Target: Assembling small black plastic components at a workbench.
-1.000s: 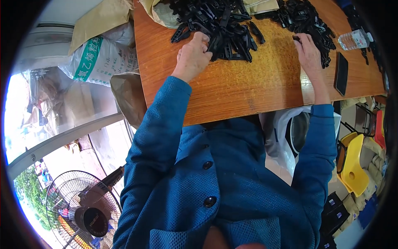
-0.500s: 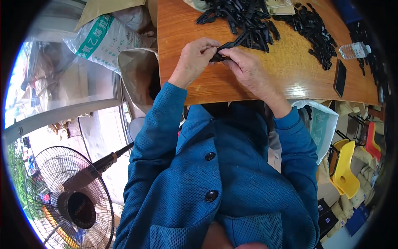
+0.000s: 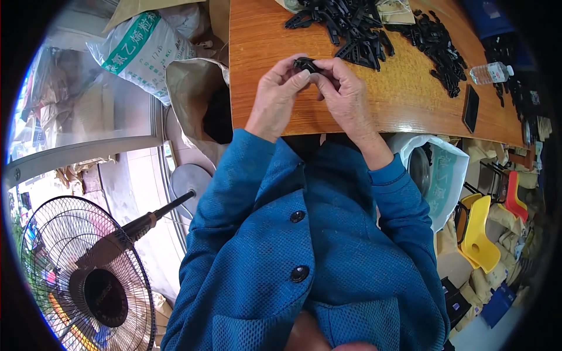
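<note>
1. Above the near-left corner of the table (image 3: 404, 102): small black part (image 3: 305, 64), seemingly clear of the wood. One piece or two joined, I cannot tell from my remote seat.
2. Left hand (image 3: 274, 96) pinches it, thumb against bent fingers. Right hand (image 3: 346, 96) has its fingertips on the other end, grip narrow. Neither has anything else that I can make out.
3. Best practice, as I judge it: steady with the left, do the fine work with the right. Firm pinch, no squeeze; a thin plastic-looking piece might bend.
4. I would want the thumbs off the top face. They cover much of the part, so I cannot read its fit or finish.
5. Near edge is close below the wrists. Working a little further in would let a slip land on wood.
6. Large black heap (image 3: 357, 32) toward the far edge, smaller heap (image 3: 436, 52) toward the right edge. I would hold the part apart from both, lest it get mixed in.
</note>
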Available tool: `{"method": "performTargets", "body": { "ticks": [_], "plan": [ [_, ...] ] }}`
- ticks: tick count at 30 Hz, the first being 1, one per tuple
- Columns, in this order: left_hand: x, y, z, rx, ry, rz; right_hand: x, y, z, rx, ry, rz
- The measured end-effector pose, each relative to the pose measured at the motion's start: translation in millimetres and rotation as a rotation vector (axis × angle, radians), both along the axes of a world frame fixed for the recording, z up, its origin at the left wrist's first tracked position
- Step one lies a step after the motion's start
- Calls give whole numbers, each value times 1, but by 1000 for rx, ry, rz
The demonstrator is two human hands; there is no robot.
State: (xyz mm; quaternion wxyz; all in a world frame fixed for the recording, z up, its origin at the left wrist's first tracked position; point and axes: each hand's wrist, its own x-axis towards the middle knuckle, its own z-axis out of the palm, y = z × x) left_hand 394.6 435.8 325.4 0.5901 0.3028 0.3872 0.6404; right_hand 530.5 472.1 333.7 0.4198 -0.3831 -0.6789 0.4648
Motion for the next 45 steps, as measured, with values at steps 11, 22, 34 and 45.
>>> {"method": "performTargets", "body": {
  "ticks": [11, 22, 34, 45],
  "plan": [
    [18, 8, -3, 13, 162, 194, -2, 6, -7, -187, 103, 41],
    [16, 27, -8, -62, 445, 117, 8, 20, -22, -222, 39, 48],
    [22, 51, 12, 40, 449, -31, 33, 30, -21, -473, 142, 91],
    [58, 84, 18, 95, 503, -123, 55, 38, -13, -401, 228, -124]
  ]
}}
